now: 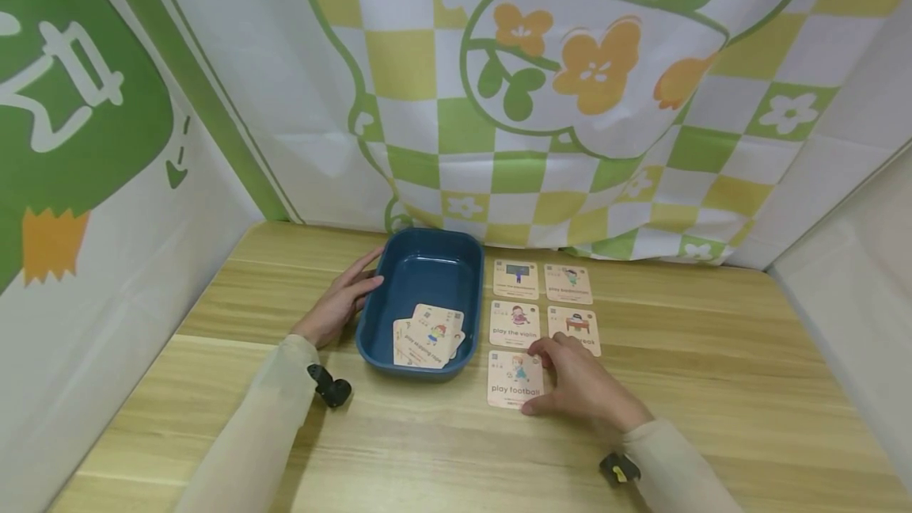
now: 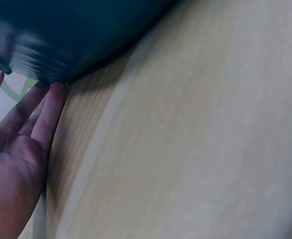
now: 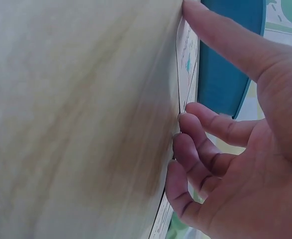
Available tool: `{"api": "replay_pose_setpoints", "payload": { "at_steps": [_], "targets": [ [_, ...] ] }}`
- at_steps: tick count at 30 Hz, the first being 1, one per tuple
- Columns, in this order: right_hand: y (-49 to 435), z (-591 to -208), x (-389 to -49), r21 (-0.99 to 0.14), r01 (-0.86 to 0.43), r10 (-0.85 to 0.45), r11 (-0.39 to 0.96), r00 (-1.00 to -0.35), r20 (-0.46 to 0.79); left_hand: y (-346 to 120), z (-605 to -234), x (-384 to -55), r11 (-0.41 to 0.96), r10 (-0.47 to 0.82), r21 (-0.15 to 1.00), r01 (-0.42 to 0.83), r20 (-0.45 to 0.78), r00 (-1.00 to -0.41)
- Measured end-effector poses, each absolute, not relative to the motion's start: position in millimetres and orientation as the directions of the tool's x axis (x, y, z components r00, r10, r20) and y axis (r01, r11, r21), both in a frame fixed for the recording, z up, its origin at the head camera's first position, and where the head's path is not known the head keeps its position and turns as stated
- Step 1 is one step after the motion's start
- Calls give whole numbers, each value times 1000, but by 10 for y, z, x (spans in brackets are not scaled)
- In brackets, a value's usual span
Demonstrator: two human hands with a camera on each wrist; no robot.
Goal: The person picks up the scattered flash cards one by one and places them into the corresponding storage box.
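Counter [image 1: 427, 457], pale wood grain, bearing the following, listed from the near side outward.

Sleeves, two, cream: left [image 1: 242, 434] and right [image 1: 680, 465]; a small black device at each wrist.

Right hand [image 1: 580, 382]: thumb at the lower right corner, fingers at the upper right corner of the "play football" card [image 1: 509, 374], pinching it by its edge. Card lies face up on the counter, nearest of the left column, just right of the tray.

Tray [image 1: 427, 279], one, dark blue, deep, rounded corners; standing upright on the counter. Contents: several cards [image 1: 427, 343], overlapping in a loose pile toward its near end.

Left hand [image 1: 338, 307]: fingers extended and spread, tips touching the tray's left side; grips nothing.

Middle row: "play the violin" card [image 1: 514, 323]; beside it, a card with a desk picture [image 1: 570, 321], partly hidden by the right hand.

Far row: blackboard card [image 1: 516, 279], caption too small to read; "play badminton" card [image 1: 568, 283] to its right.

Behind: curtain [image 1: 570, 204], green, yellow and white checks with flowers.
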State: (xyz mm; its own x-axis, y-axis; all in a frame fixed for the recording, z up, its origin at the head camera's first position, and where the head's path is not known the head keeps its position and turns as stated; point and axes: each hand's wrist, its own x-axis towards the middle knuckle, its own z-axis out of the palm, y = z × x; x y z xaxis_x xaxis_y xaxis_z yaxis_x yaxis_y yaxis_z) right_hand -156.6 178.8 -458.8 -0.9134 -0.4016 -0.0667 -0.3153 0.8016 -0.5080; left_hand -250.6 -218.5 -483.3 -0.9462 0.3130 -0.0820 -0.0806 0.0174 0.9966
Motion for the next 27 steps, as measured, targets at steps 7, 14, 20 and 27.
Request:
{"api": "replay_pose_setpoints", "payload": {
  "at_steps": [7, 14, 20, 27],
  "targets": [
    [1786, -4579, -1575, -518, -302, -396, 800, -915, -80, -2181, -4826, -2504, 18, 310, 997, -80, -82, -947],
    [1763, -4582, -1593, -528, -269, -375, 806, -921, -103, -2183, -4820, -2494, 24, 307, 997, -78, -82, -948],
    [1734, -4576, -1582, -556, -216, -319, 803, -943, -95, -2187, -4821, -2492, 29, 312, 996, -80, -85, -946],
    [1727, -4571, -1583, -581, -197, -285, 789, -956, -63, -2185, -4819, -2494, 25, 315, 997, -75, -79, -946]
  ]
}}
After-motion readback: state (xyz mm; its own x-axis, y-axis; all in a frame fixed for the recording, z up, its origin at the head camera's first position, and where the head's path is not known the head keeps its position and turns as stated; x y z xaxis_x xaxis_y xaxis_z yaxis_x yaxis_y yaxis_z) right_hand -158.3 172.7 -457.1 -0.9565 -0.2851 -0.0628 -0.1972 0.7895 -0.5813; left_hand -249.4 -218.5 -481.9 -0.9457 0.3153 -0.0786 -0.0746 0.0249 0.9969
